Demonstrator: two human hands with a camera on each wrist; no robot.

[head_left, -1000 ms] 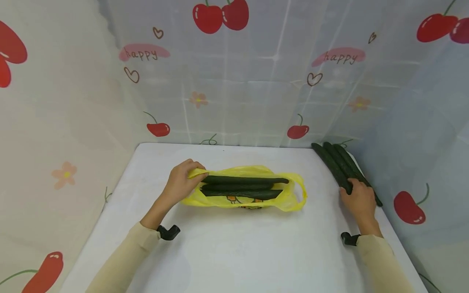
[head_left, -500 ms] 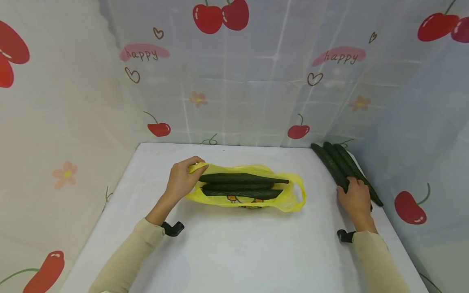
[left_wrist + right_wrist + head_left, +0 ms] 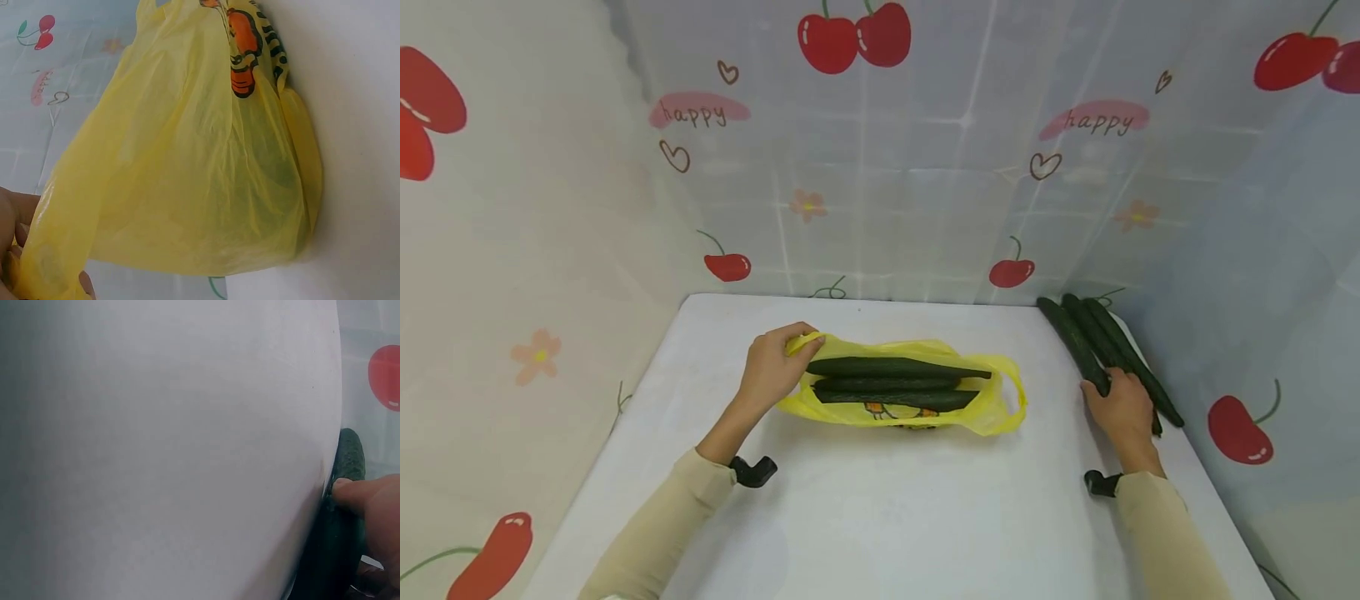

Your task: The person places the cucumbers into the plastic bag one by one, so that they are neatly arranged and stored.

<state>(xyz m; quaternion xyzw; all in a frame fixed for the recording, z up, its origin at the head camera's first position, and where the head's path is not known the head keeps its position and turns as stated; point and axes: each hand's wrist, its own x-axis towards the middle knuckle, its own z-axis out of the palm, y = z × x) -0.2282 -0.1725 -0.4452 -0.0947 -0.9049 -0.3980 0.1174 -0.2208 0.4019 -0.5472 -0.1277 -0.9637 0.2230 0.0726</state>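
Observation:
My left hand (image 3: 771, 364) pinches the left handle end of a yellow plastic bag (image 3: 842, 414), holding its mouth open. Inside the bag lie three dark green cucumbers (image 3: 898, 367), side by side along its length. In the left wrist view, the bag (image 3: 169, 187) shows an orange and black print, with my fingers at lower left. At the table's right edge, my right hand (image 3: 1122, 410) grips the near end of the leftmost cucumber (image 3: 1070, 337) of a group of three. My thumb (image 3: 353, 492) presses on its skin in the right wrist view; other fingers are partly hidden.
The other two cucumbers (image 3: 1129, 347) lie alongside at the right edge of the white table (image 3: 925, 517). Curtains (image 3: 910, 208) printed with cherries and flowers stand around the table's back and sides. A black wrist camera (image 3: 752, 472) sits on each wrist.
My right hand has moved slightly left, drawing the near end of the leftmost cucumber away from the others. My left hand has lifted the bag's handle end a little.

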